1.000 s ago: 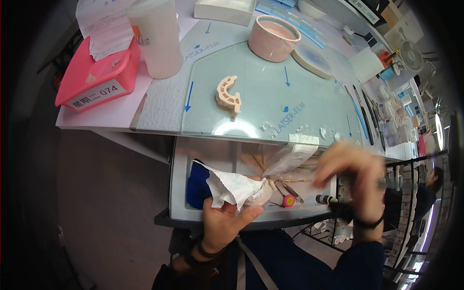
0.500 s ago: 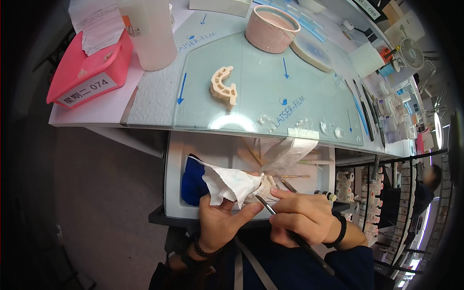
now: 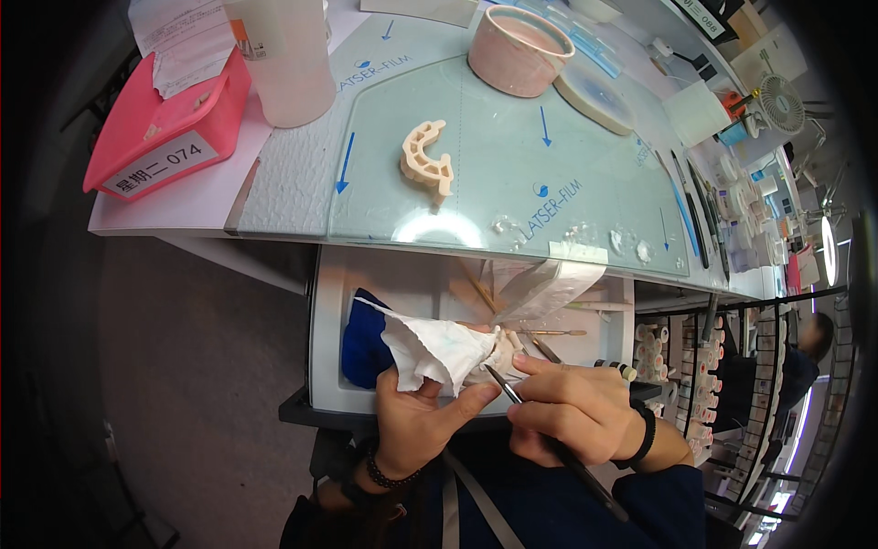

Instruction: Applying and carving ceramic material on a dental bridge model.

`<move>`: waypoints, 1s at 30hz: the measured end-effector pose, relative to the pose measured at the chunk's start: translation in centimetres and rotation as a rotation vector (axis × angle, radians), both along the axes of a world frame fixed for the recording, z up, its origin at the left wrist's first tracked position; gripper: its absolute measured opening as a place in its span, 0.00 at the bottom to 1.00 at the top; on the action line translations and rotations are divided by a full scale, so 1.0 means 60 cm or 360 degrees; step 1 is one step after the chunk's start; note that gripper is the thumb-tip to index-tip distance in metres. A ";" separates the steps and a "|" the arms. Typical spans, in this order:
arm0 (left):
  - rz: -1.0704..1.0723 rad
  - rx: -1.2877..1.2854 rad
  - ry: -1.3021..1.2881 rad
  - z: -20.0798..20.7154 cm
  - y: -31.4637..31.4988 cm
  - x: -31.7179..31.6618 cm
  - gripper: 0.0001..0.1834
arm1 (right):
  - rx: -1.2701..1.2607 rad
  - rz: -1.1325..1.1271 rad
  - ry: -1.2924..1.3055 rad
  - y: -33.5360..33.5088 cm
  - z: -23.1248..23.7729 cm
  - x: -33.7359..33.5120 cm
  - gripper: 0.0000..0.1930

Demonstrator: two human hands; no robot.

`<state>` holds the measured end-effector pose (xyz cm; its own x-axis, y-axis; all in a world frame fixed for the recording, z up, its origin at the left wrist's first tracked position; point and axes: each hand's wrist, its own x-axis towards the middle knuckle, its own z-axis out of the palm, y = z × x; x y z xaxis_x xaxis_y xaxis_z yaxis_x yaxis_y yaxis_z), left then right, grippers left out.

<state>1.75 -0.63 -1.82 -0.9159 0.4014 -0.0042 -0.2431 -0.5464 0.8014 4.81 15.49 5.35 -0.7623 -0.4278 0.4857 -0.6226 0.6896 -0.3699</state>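
My left hand (image 3: 422, 423) is closed around a crumpled white tissue (image 3: 430, 346) and a small cream, tooth-like dental piece (image 3: 503, 349) at the tissue's right end. Its thumb points toward that piece. In my right hand (image 3: 572, 409) is a slim dark-handled tool (image 3: 585, 476), held like a pen. The tool's thin metallic front reaches the near side of the cream piece; whether the tip touches it is hard to see. Both hands are over the open drawer (image 3: 331, 403), close to my body.
A blue cloth-like item (image 3: 364, 343), brushes (image 3: 553, 333) and a white paper strip (image 3: 553, 288) are in or over the drawer. Above, the glass-topped desk carries a cream dental arch model (image 3: 425, 163), a pink cup (image 3: 519, 53), a pink bin (image 3: 174, 119) and a plastic bottle (image 3: 285, 69).
Both hands keep nearly the same pose around the tissue and the tool. The view has shifted very slightly.
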 end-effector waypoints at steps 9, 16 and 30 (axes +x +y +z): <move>-0.0018 0.0004 -0.0018 0.002 0.000 0.000 0.26 | 0.0018 0.0016 0.0028 -0.002 -0.001 0.000 0.10; -0.0019 0.0005 -0.0070 -0.003 0.001 0.002 0.27 | 0.0021 0.0098 0.0056 -0.005 0.000 -0.003 0.09; 0.0009 -0.0036 0.0028 -0.002 0.002 0.000 0.26 | -0.0013 0.0027 0.0143 -0.008 -0.006 -0.003 0.08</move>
